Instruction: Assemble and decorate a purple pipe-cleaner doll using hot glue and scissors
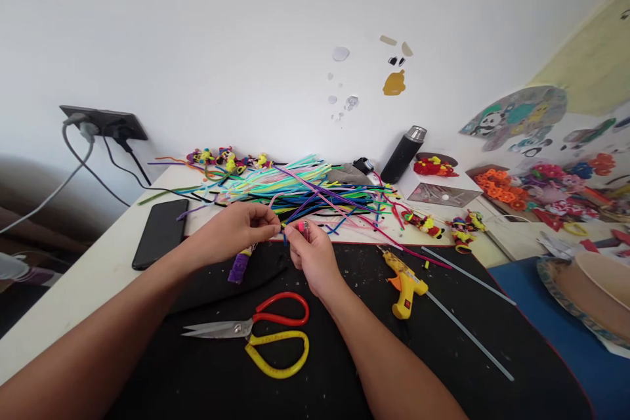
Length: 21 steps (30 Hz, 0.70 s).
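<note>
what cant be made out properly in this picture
All in the head view:
Small piece between left hand and right hand: tiny, partly covered by fingers.
What lies under the fuzzy strands: hidden by them.
Pale bowl: cut off by the right edge.

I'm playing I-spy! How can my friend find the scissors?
Find the black mat. Lower in the view than the right hand lie the scissors, blades pointing left. Unlike the mostly yellow glue gun, they have one red handle loop and one yellow.

Craft workspace, possibly in a home | pipe cleaners [295, 185] | scissors [240, 329] | glue gun [405, 285] | wall stickers [394, 83]
</note>
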Motion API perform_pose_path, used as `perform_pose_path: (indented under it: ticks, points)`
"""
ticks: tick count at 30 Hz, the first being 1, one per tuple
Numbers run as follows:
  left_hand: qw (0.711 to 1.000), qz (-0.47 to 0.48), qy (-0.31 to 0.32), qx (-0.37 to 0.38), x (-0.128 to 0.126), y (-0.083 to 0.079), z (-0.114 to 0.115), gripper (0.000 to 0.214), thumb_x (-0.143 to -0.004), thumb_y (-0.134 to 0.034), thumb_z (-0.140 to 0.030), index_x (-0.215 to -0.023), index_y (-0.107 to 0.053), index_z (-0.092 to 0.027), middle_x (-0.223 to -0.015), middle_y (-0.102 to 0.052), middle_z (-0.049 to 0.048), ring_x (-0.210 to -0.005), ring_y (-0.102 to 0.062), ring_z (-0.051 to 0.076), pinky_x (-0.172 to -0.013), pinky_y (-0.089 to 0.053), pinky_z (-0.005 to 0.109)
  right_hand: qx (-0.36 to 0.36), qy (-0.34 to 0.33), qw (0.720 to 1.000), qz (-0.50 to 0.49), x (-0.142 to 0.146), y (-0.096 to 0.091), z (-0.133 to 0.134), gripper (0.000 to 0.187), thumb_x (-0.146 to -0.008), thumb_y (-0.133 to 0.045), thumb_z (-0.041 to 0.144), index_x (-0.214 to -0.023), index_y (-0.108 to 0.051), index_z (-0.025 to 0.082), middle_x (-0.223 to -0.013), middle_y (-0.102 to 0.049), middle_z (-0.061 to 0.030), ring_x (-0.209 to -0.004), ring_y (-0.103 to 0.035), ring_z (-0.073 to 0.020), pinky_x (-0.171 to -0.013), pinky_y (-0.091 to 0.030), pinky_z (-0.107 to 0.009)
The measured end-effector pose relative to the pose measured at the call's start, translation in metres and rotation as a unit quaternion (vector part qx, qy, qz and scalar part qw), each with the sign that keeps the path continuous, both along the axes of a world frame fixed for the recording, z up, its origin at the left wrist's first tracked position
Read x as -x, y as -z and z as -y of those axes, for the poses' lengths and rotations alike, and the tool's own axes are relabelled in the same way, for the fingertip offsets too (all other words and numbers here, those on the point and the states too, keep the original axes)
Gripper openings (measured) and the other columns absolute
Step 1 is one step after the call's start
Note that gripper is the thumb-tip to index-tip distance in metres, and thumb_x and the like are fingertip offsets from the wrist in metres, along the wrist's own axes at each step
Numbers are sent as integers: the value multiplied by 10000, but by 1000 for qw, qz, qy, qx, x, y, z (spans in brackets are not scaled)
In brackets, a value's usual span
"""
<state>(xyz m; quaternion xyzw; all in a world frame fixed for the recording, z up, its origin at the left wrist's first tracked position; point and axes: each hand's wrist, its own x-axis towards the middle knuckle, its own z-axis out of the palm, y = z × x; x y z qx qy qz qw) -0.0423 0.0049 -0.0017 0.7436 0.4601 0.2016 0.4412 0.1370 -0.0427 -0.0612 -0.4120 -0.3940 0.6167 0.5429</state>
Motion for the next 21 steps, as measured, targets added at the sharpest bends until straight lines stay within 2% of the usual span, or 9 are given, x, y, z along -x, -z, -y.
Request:
perform_pose_path:
  ticks: [7, 13, 17, 21]
  points:
    - [1000, 3, 4, 15, -1, -4, 0, 349, -815, -714, -546, -838, -712, -198, -711, -651, -18, -663, -555, 167, -609, -400, 260, 3, -5, 1000, 4, 1, 0, 1, 313, -795, -762, 456, -832, -561, 219, -516, -345, 135, -399, -247, -58, -398, -147, -223]
    - [999, -44, 9, -24, 3, -12, 1, 346, -841, -662, -545, -831, -712, -203, -661, -625, -35, -600, -531, 152, -559, -364, 258, -1, -3, 1000, 3, -2, -2, 0, 314, -797, -768, 455, -826, -561, 219, -517, -334, 135, -397, -241, -55, -396, -145, -222]
    - [984, -142, 52, -98, 7, -10, 2, 266, -898, -603, -443, -872, -744, -218, -737, -695, -8, -681, -610, 185, -629, -422, 275, 5, 33, 999, -12, -5, -5, -2, 315, -785, -778, 448, -809, -569, 213, -545, -345, 127, -415, -240, -49, -392, -147, -210]
    - [937, -228, 142, -222, 2, 3, 3, 189, -904, -583, -217, -860, -767, -224, -882, -740, 40, -849, -660, 223, -775, -453, 313, 10, 41, 999, -13, -6, -6, -2, 306, -787, -779, 437, -800, -576, 209, -552, -353, 124, -421, -248, -48, -392, -154, -201]
